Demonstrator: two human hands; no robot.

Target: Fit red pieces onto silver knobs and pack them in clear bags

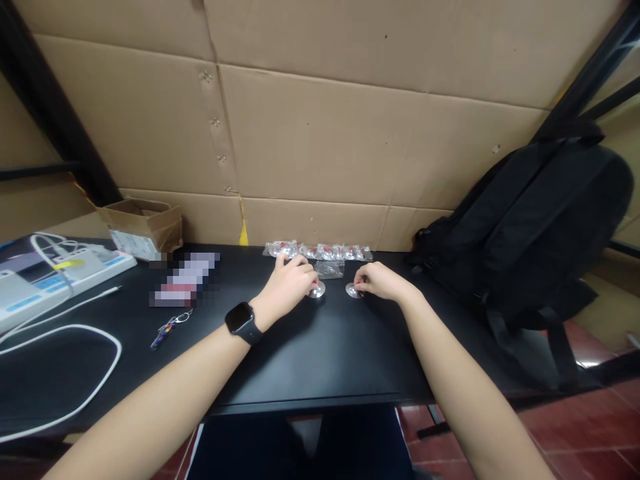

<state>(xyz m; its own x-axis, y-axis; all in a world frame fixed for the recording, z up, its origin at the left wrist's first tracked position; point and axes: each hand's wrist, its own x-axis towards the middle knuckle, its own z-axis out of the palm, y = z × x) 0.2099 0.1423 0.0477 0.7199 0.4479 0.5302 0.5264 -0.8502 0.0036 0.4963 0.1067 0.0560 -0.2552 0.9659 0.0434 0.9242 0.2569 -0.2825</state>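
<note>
My left hand point(293, 283), with a black watch point(241, 322) on its wrist, pinches a small red part at a round, shiny silver disc point(319, 291). To the right, my right hand point(380, 281) has its fingertips closed on the red part of a similar silver disc point(352, 291). Both discs are low over or touching the black table; which of the two I cannot tell. A gap separates them. Just beyond lies a flat clear plastic bag point(330, 269). Behind it runs a row of clear packets point(345, 252) with shiny and red contents.
A black backpack point(545, 227) stands on the right. On the left are an open cardboard box point(145, 223), a white power strip point(65, 280), a white cable point(113, 340), a keychain point(170, 328) and a blurred-out item point(185, 280). A cardboard wall point(320, 133) closes the back.
</note>
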